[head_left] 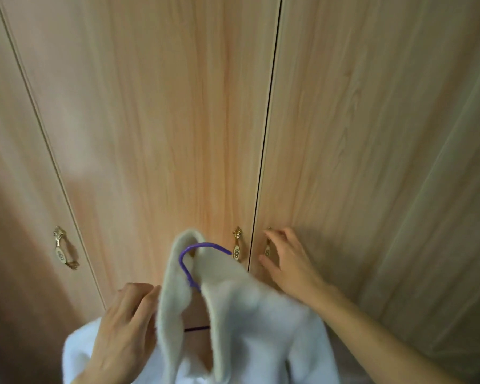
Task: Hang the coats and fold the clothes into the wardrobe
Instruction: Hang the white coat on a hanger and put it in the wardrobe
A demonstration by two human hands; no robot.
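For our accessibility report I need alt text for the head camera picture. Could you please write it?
A left hand grips a white fleece coat on a purple hanger in front of closed light-wood wardrobe doors. The right hand, open, reaches for a brass handle just right of the door gap.

We see a fluffy white coat (pixel 250 314) draped on a purple hanger (pixel 182 259), the hook poking up between the lapels, low in front of the wardrobe (pixel 178 120). Its pale wood doors stand closed, each with a small brass handle (pixel 236 249).
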